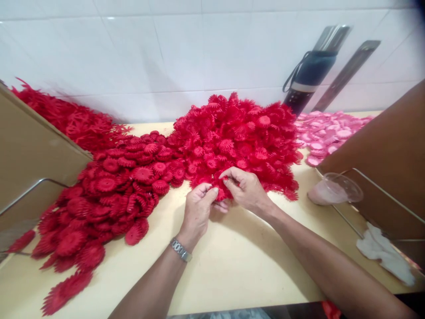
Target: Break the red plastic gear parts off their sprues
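My left hand [198, 208], with a metal-banded watch at the wrist, pinches the left side of a red artificial flower [223, 190]. Fingers of my right hand [247, 188] are closed on the same flower from the right and above. Part of the flower is hidden behind my fingers. Directly behind both hands rises a large pile of fluffy red flowers [239, 137]. To the left spreads a heap of flat, round, darker red fringed petal pieces [113, 199], some stacked together, with a few lying loose at the front.
Longer red petal strips [76, 119] lie at the back left. Pink petal pieces [332, 133] sit at the back right, near a dark flask [310, 75] and a metal strip [348, 73] against the tiled wall. A plastic cup [332, 190] and crumpled tissue [381, 250] rest by the brown right panel [385, 173].
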Demonstrator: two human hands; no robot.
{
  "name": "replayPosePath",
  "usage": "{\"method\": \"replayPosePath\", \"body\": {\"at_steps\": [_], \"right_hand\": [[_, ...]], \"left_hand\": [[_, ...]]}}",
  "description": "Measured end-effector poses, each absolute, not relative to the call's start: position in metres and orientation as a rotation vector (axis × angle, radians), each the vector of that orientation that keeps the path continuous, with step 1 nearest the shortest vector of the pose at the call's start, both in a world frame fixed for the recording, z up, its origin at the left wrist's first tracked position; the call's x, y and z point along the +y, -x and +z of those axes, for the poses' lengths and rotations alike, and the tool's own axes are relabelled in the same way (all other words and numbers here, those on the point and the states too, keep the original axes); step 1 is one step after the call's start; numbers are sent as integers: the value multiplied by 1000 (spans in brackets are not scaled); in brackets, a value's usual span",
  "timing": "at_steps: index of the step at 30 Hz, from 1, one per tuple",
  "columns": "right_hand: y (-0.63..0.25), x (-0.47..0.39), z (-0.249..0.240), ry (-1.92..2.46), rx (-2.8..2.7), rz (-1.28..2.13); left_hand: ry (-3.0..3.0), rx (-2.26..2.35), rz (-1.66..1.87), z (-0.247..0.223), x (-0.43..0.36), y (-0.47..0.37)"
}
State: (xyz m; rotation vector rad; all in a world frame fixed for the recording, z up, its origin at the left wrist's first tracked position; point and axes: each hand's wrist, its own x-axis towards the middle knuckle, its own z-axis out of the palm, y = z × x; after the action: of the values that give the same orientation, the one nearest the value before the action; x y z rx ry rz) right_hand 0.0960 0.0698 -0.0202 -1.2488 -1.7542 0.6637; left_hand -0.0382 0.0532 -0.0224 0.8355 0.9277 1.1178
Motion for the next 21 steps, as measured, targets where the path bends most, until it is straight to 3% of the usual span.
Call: {"method": "replayPosePath", "body": {"at_steps": [5,11,14,17,21], "right_hand": [[-112,77,-13,1296,-1563,637],[-167,95,-2,1523,-1626,-282],[-171,96,0,1535,-1668,-416],[-150,87,3,1330,-1745,-70],[-113,72,0,1132,-1786,802]], "left_hand": [[-840,940,1151,-22,52,40],[-785,896,1148,-22,53,43],[-750,891,1123,-21,54,44],[-747,904,1124,-21,54,43],[-775,924,1167,-22,53,40]]}}
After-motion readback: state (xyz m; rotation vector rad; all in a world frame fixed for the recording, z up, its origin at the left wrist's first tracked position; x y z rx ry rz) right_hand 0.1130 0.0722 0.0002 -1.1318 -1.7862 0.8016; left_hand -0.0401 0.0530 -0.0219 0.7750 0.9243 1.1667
